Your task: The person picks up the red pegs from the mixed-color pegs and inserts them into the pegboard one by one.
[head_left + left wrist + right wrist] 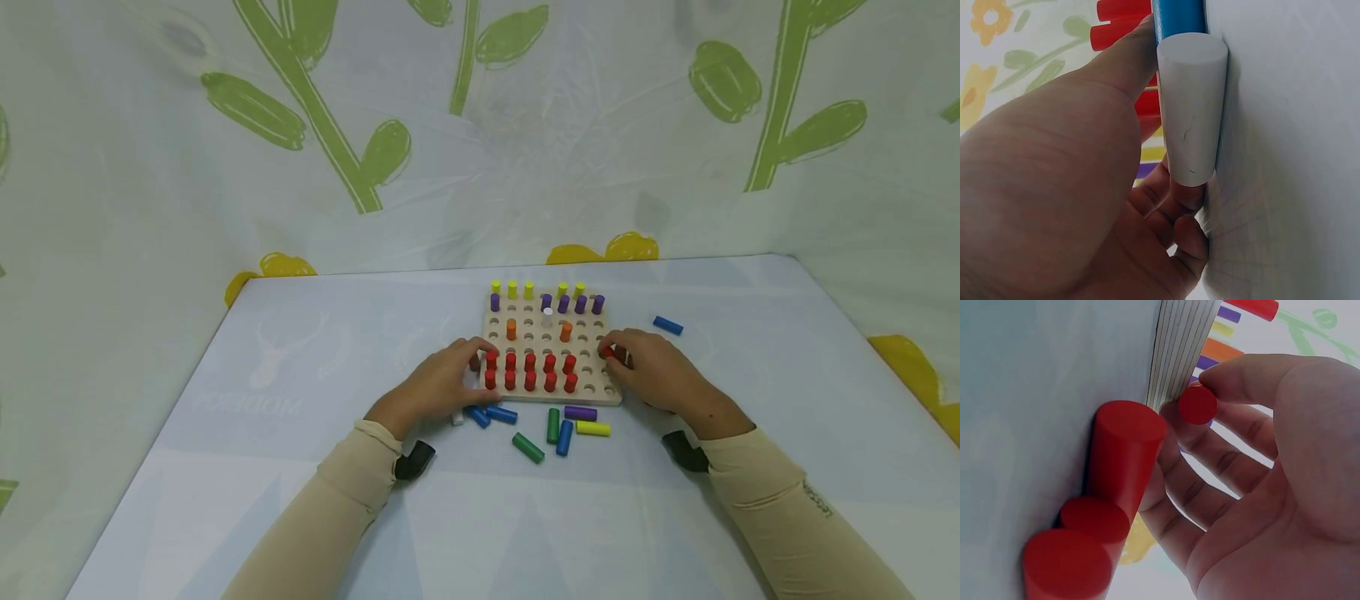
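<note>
A wooden pegboard (552,402) holds upright red (529,381), orange (566,332), white (547,317), purple (597,304) and yellow pegs (512,290). My left hand (438,379) grips its left side, thumb by the front edge and fingers curled at the left. At the board's right side, my right hand (660,371) pinches a red peg (1197,405) between thumb and fingers; the board partly hides behind this hand. Three loose red pegs (1125,444) lie on the table below the right palm, hidden in the head view.
Loose blue (564,437), green (528,448), purple (581,413) and yellow pegs (592,428) lie in front of the board. A white peg (1191,106) lies beside the left thumb. Another blue peg (667,326) lies to the right. Patterned fabric hangs behind the white table (300,500).
</note>
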Demonstrator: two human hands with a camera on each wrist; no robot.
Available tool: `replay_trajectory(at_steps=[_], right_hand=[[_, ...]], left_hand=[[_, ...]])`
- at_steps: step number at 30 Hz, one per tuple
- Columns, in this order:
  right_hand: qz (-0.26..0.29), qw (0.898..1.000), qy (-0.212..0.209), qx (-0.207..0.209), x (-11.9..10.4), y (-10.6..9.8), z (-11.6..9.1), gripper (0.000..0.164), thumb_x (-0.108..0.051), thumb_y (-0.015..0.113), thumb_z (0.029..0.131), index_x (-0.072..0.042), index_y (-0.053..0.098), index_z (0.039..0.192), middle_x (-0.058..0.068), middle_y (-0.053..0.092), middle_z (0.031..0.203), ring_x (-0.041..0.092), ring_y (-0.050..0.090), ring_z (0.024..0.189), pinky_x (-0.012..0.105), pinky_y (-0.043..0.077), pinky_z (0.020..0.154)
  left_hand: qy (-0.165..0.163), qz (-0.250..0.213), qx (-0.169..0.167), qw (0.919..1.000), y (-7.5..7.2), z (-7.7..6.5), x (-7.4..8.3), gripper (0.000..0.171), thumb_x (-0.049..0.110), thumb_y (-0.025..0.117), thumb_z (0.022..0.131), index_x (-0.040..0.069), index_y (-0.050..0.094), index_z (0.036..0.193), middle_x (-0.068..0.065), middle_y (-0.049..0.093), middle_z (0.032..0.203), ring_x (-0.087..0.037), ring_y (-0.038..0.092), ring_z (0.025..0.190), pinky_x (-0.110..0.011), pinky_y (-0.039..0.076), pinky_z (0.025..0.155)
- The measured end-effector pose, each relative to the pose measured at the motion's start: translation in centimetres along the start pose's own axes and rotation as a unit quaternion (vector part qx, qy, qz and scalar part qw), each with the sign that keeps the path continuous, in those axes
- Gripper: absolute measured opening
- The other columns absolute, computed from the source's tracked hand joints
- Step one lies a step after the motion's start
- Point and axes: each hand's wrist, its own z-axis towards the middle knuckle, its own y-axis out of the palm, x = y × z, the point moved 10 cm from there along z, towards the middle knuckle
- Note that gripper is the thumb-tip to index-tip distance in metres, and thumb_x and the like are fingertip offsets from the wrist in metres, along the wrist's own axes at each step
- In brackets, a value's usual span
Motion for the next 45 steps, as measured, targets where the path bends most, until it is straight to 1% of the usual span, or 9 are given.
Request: replay_trajectory(at_steps=[6,11,13,16,20,22,32,38,45], right_hand=[[0.006,1.0,-0.002,-0.014,0.1,0.1,0.03,0.027,-0.018,0.063,0.097,-0.007,0.063,0.122,0.006,0.066,0.096,0.019,0.055,0.08,0.029,0.048,0.065],[0.021,0.999,0.0,-0.036,0.21,0.03,-0.25,0.029,-0.02,0.062,0.098,-0.009,0.06,0.126,0.008,0.065,0.096,0.015,0.055,0.063,0.029,0.048,0.053],[0.022,0.999,-0.003,-0.041,0.22,0.0,-0.33,0.03,-0.021,0.062,0.099,-0.01,0.059,0.126,0.009,0.065,0.097,0.014,0.055,0.059,0.029,0.048,0.051],[0.016,0.999,-0.01,-0.044,0.14,-0.08,-0.33,0.029,-0.022,0.064,0.098,-0.011,0.06,0.125,0.008,0.066,0.097,0.015,0.057,0.064,0.028,0.049,0.054],[0.004,0.999,-0.015,-0.04,0.05,-0.29,-0.22,0.029,-0.022,0.066,0.097,-0.011,0.062,0.123,0.007,0.068,0.096,0.016,0.057,0.076,0.026,0.05,0.062],[0.003,0.999,-0.012,-0.041,0.07,-0.32,-0.19,0.028,-0.022,0.066,0.097,-0.012,0.063,0.123,0.006,0.068,0.097,0.017,0.057,0.078,0.026,0.051,0.064],[-0.002,0.998,-0.01,-0.055,0.36,-0.11,-0.33,0.028,-0.023,0.067,0.096,-0.012,0.064,0.122,0.005,0.068,0.096,0.017,0.057,0.079,0.026,0.051,0.063],[0.002,0.998,-0.012,-0.063,0.69,-0.04,-0.48,0.028,-0.023,0.068,0.096,-0.012,0.064,0.121,0.006,0.069,0.098,0.017,0.058,0.082,0.028,0.053,0.068],[0.005,0.998,-0.022,-0.055,0.69,-0.47,-0.63,0.026,-0.02,0.068,0.095,-0.012,0.063,0.119,0.004,0.068,0.096,0.017,0.057,0.08,0.027,0.051,0.066]], left_hand=[[-0.008,-0.008,0.0,0.9999,-0.08,-0.13,0.0,0.07,0.049,0.08,0.082,0.029,0.046,0.14,0.002,0.058,0.117,-0.016,0.056,0.099,-0.036,0.051,0.091],[-0.002,-0.004,0.002,1.0,-0.32,-0.21,0.29,0.07,0.05,0.079,0.082,0.029,0.047,0.14,0.003,0.058,0.116,-0.016,0.056,0.097,-0.035,0.051,0.089],[-0.002,-0.002,0.002,1.0,-0.39,-0.22,0.36,0.07,0.05,0.079,0.082,0.029,0.047,0.141,0.003,0.058,0.115,-0.016,0.056,0.097,-0.034,0.051,0.089],[-0.003,-0.002,0.0,1.0,-0.43,-0.24,0.39,0.07,0.05,0.079,0.082,0.029,0.047,0.141,0.003,0.058,0.115,-0.016,0.055,0.097,-0.034,0.051,0.088],[-0.005,-0.005,0.001,1.0,-0.52,-0.25,0.42,0.07,0.05,0.079,0.082,0.029,0.047,0.14,0.003,0.058,0.115,-0.016,0.055,0.098,-0.034,0.052,0.088],[-0.006,-0.005,0.003,1.0,-0.52,-0.22,0.35,0.07,0.05,0.079,0.082,0.029,0.047,0.14,0.003,0.057,0.114,-0.016,0.055,0.097,-0.034,0.052,0.088],[-0.001,-0.006,0.001,1.0,-0.13,-0.08,0.0,0.07,0.051,0.079,0.081,0.03,0.047,0.14,0.004,0.057,0.113,-0.016,0.055,0.097,-0.033,0.051,0.087],[-0.002,-0.009,-0.005,0.9999,0.08,-0.13,-0.08,0.071,0.052,0.079,0.081,0.03,0.047,0.14,0.004,0.057,0.114,-0.016,0.055,0.098,-0.034,0.051,0.088],[-0.001,-0.009,-0.004,1.0,0.1,-0.04,-0.07,0.071,0.052,0.078,0.082,0.03,0.046,0.141,0.004,0.057,0.115,-0.016,0.055,0.098,-0.034,0.051,0.089]])
